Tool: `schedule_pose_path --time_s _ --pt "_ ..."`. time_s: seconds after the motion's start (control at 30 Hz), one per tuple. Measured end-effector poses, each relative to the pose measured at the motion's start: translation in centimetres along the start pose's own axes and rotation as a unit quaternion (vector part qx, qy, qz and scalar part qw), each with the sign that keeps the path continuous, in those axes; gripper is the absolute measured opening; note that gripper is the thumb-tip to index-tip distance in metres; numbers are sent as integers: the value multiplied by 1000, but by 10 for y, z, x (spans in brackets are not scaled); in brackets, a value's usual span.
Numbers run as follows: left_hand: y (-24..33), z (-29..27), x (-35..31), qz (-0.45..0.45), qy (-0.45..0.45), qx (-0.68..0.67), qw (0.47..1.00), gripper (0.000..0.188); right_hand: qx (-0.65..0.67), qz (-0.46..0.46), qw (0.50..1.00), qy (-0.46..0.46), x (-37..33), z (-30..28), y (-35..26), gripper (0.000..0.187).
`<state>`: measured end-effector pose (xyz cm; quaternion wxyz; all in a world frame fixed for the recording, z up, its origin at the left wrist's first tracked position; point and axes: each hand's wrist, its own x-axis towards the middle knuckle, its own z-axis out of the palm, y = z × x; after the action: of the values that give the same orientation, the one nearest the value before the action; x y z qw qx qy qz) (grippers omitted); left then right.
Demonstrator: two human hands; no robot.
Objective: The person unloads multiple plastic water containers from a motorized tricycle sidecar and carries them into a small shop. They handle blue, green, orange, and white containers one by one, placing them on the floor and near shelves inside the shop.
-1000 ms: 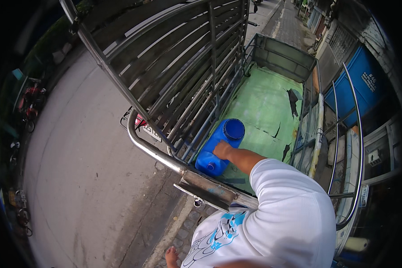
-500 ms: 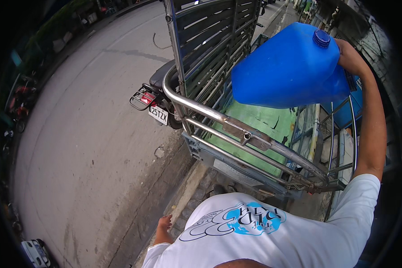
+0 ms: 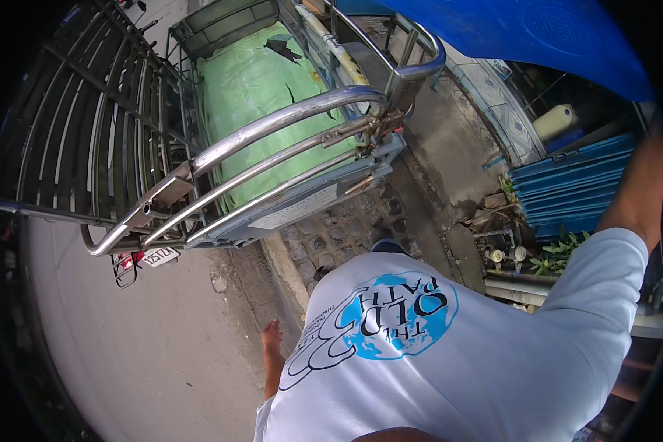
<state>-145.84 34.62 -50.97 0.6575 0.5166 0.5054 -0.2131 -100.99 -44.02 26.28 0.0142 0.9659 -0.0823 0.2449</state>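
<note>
One blue jug (image 3: 527, 35) is looming above-left of R hand (image 3: 656, 153), grip blurred, can't tell if clamped; L hand (image 3: 272, 334) is hanging unclenched, cart (image 3: 247, 88) standing fwd of it

One blue jug (image 3: 519, 29), one cart (image 3: 250, 88), seemingly two hands (image 3: 271, 334)

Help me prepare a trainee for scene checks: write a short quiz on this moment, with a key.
1. Which colour is the cart floor? A) red B) green C) orange
2. True or false: the left hand is apart from the curved metal rail.
3. Fill in: the blue container is nearer the person's ____ arm.

Key: 1. B; 2. true; 3. right
</note>
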Motion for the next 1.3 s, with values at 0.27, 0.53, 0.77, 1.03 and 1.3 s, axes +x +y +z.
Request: schedule_pose_path --time_s 0.27,0.53,0.77,1.03,1.3 --pt "70 187 50 133 -88 353 922 59 1 48 999 23 -105 -16 66 30" --pt "227 425 6 259 -85 297 915 62 36 194 950 -243 -294 230 173 35" --pt "267 534 -8 169 -96 498 845 60 151 463 809 -330 -527 372 273 53" --pt "239 622 28 76 -153 645 745 54 364 623 658 -216 -513 400 292 27" --pt "285 801 106 175 -226 600 748 61 431 607 580 -330 -388 485 304 37"
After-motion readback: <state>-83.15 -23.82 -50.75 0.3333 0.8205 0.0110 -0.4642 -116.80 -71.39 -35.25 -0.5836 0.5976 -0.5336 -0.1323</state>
